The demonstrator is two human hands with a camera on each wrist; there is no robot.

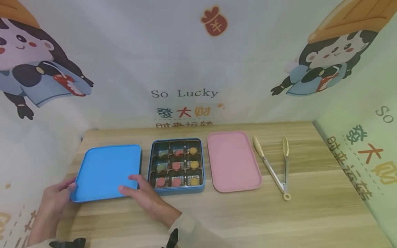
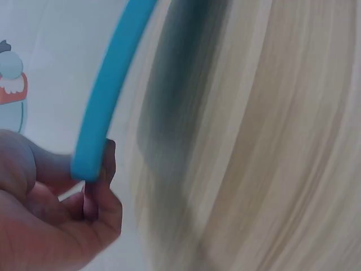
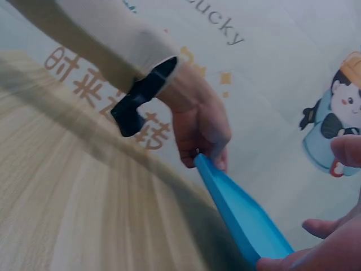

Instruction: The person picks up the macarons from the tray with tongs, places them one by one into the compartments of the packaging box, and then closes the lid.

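Observation:
A flat blue lid [image 1: 108, 170] is at the left of the table, held slightly above the wood at its near side, with a shadow below. My left hand [image 1: 56, 201] pinches its near left corner; in the left wrist view the curled fingers [image 2: 110, 203] are under the blue rim. My right hand [image 1: 147, 198] is at the near right corner, its thumb and a finger reaching over the lid with a gap between them. Beside it sits a blue box [image 1: 180, 189] with a dark divided insert, holding small round red, yellow and green pieces in its compartments.
Right of the box lies a pink tray [image 1: 234, 162]. Beyond it rest spread tongs [image 1: 276, 172] with metal arms and cream tips. The wooden table [image 1: 248, 220] meets a printed cloth backdrop [image 1: 186, 51] at the back and sides.

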